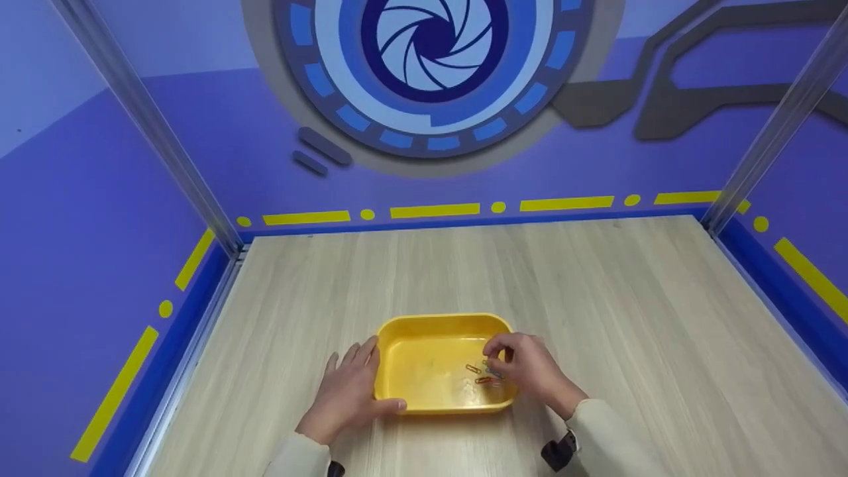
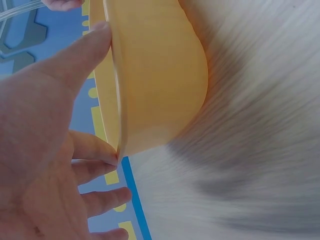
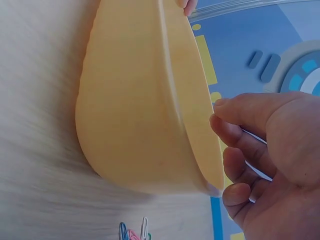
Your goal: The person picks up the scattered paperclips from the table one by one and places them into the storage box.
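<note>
A yellow plastic tray [image 1: 424,407] stands on the table, with several small coloured paper clips [image 1: 483,380] lying inside toward its right end. My left hand [image 1: 351,394] rests against the tray's left side, the thumb on the near rim and the other fingers spread along the left edge. Over the right rim reaches my right hand [image 1: 530,364], fingers bent, thumb and index fingertips near each other just above the clips. Nothing shows between those fingertips in the right wrist view. More paper clips [image 3: 134,231], blue, pink and white, appear at that view's bottom edge, outside the tray wall.
The wood-grain table [image 1: 298,285] runs back to a blue-purple wall [image 1: 199,132] with yellow dashes and a large round emblem. Metal posts [image 1: 159,146] rise at the table's back corners. A black wrist device [image 1: 558,450] sits at the right cuff.
</note>
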Demonstrator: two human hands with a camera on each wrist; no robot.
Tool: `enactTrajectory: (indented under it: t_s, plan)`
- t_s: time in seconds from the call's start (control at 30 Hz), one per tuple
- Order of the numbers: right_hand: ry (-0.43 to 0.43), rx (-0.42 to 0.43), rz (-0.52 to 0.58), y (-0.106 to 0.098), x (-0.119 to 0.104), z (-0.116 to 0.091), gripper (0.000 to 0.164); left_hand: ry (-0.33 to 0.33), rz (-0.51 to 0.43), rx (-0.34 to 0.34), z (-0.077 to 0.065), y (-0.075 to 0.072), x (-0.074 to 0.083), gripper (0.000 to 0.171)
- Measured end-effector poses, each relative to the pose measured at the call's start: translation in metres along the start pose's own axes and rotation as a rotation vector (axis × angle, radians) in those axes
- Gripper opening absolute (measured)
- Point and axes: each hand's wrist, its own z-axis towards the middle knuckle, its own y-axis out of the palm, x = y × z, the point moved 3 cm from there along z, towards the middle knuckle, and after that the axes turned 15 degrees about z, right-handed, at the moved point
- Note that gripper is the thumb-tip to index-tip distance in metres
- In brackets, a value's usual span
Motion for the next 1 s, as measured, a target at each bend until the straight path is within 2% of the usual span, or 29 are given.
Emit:
enactTrajectory:
  t_s: [0.2, 0.53, 0.73, 1.0]
  plan:
    - [0.026, 0.004, 0.031, -0.004, 0.002, -0.002, 0.011, -0.012, -0.003, -0.014, 0.001, 0.000, 0.002, 0.109]
    - [0.036, 0.041, 0.047, -0.016, 0.007, -0.003, 0.013, 0.003, 0.002, 0.027, 0.000, -0.002, 0.003, 0.109]
    - [0.041, 0.069, 0.060, -0.025, 0.012, -0.007, 0.014, -0.012, 0.029, 0.019, 0.001, -0.002, 0.003, 0.109]
    - [0.122, 0.120, 0.072, -0.039, 0.021, -0.013, 0.013, -0.011, 0.046, 0.007, 0.002, -0.001, 0.003, 0.110]
